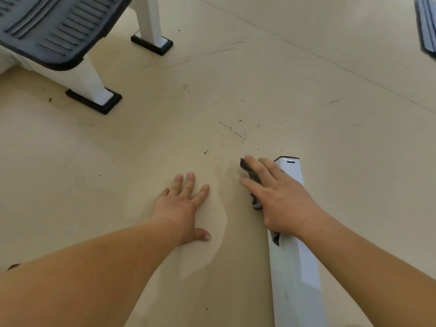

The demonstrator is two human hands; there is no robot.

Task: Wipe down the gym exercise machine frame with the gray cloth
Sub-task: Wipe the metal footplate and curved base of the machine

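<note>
Far ahead of the left hand (pixel 184 204) and off to its left stood a dark ribbed footplate (pixel 47 27) on white legs, each leg ending in a black foot pad (pixel 94 100) on the pale floor (pixel 70 161). The left hand itself lay palm down on that floor, fingers spread and straight, thumb out to the side, holding nothing. Between the two hands the floor carried a faint curved patch (pixel 219 223) of different sheen (whether damp or only a reflection could not be told), and just ahead of the right hand's fingertips a thin trail of dark specks (pixel 233 132) lay scattered. The gray cloth (pixel 256 179) sat under the right hand (pixel 280 199), bunched against the left face of the white frame bar (pixel 295 267); only its edges showed, by the fingertips, below the thumb and at the heel of the palm. The right hand pressed flat over it with fingers stretched forward and a little apart, not curled round it. The frame bar ran along the floor beneath that hand, from its capped end just past the fingertips back toward the person under the forearm. Well beyond the right hand, at the upper right edge, lay a blue-gray ridged mat (pixel 427 27), only partly in view.
</note>
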